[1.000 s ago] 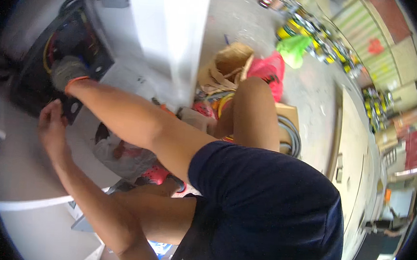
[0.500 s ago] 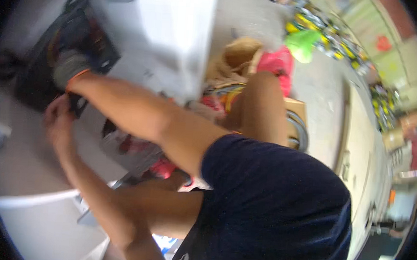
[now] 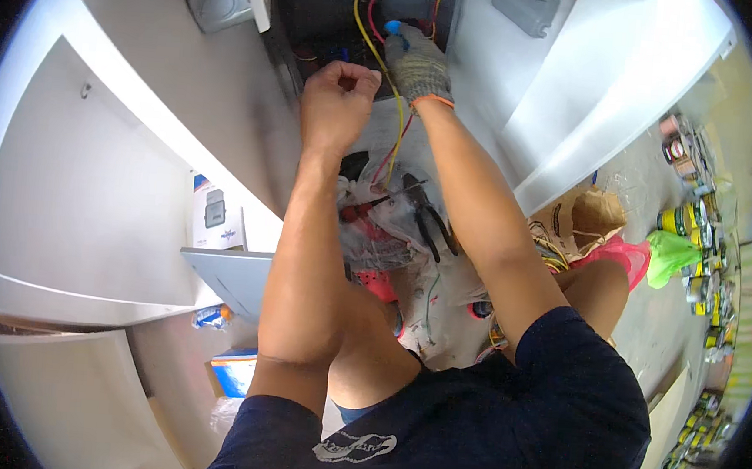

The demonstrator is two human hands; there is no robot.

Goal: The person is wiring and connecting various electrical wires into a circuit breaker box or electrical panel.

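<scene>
The view now swings round, so the dark wall box (image 3: pixel 356 15) sits at the top instead of the upper left. The gloved right hand (image 3: pixel 418 63) now reaches into it at a blue piece (image 3: pixel 395 28), and the bare left hand (image 3: pixel 337 101), earlier lower left, is fisted just beside it by the yellow wire (image 3: pixel 394 96).

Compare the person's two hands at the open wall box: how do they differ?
The right hand wears a grey knit glove with an orange cuff; the left hand is bare. The right hand reaches further up into the dark box, fingers on a blue-tipped tool; the left hand is curled into a fist lower down, near the yellow wire. Both are raised at the box.
</scene>
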